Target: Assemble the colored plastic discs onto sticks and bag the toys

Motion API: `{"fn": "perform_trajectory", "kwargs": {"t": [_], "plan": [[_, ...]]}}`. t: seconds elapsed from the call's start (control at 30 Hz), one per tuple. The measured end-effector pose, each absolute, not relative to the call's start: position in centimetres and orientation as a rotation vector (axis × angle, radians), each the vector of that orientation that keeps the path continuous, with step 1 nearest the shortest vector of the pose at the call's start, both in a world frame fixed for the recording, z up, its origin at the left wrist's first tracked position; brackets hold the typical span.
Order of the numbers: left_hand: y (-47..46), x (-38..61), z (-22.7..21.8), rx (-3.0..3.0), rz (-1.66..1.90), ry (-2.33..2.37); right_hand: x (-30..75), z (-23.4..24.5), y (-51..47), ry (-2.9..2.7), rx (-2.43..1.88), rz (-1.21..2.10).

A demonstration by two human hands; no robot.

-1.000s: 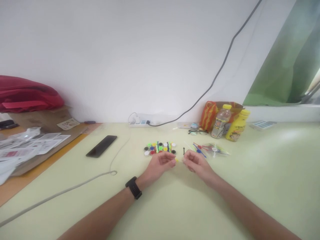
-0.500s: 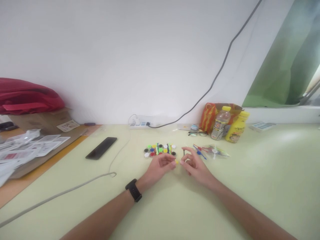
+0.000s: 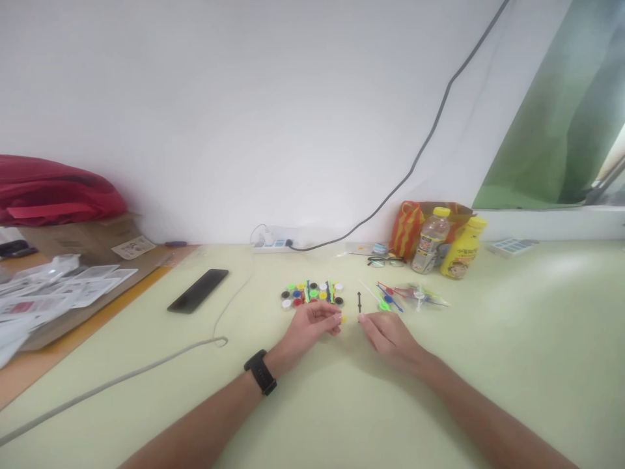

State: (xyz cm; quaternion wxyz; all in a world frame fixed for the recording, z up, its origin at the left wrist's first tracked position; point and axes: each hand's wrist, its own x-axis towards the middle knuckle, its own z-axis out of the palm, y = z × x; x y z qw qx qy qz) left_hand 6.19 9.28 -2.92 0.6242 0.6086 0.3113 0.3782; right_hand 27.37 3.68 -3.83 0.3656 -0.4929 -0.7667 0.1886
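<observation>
My left hand (image 3: 312, 324), with a black watch (image 3: 260, 372) on its wrist, rests on the pale green table (image 3: 342, 404). Its fingers are curled and pinch a small yellow piece (image 3: 342, 319). My right hand (image 3: 388, 332) lies close beside it, fingers pressed together at the lower end of a thin black stick (image 3: 359, 301) that points away from me. Just beyond my left hand sits a cluster of small coloured round caps (image 3: 312, 293). Beyond my right hand lie several coloured sticks (image 3: 390, 298) and a clear plastic bag (image 3: 422, 294).
A black phone (image 3: 198, 290) and a grey cable (image 3: 122, 374) lie to the left. At the wall are a power strip (image 3: 273, 242), glasses (image 3: 385, 260), two bottles (image 3: 430, 247), and an orange bag (image 3: 407, 225). Papers (image 3: 58, 286) and a red bag (image 3: 53, 189) sit far left.
My right hand has flattened and lowered toward the table, its fingers closing at the base of the black stick. My left hand has barely moved, still pinching the yellow piece.
</observation>
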Motion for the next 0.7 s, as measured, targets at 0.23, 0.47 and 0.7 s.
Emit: {"fn": "perform_trajectory", "kwargs": {"t": [0.23,0.47,0.7], "plan": [[9.20,5.99,-2.68,1.417,0.839,0.699,26.76,-3.25,3.09,-1.922,-1.231,0.543],[9.00,6.05,-2.34,1.406,0.832,0.685,26.71,-3.49,3.06,-1.953,-1.270,0.595],[9.12,5.96,-2.96,1.481,0.806,0.682,26.43,-3.27,2.95,-1.974,-1.320,0.599]]}}
